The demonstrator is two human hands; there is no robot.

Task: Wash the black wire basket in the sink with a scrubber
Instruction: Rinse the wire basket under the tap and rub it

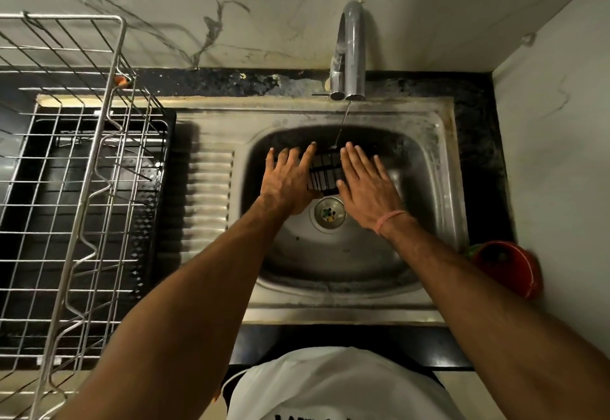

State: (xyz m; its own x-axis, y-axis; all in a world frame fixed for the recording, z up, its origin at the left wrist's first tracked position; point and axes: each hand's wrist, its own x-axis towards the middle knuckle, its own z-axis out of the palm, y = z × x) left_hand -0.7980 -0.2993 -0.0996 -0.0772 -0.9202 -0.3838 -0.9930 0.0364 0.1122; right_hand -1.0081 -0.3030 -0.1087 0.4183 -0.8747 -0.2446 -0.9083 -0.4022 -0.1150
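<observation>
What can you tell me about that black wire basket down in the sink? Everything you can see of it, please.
The black wire basket is a small grid of thin dark wires, metal by the look of it. It sits in the far half of the steel sink, just beyond the drain. A thin stream from the tap lands near its far edge. The left hand and right hand, fingers straight, cover its two sides, so only a middle strip shows; its full shape is hidden.

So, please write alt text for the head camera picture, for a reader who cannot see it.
Two bare hands, left hand and right hand, press with straight fingers on a black wire basket inside a stainless steel sink, under a thin stream from the curved metal tap. A steel wire dish rack stands to the left.
</observation>
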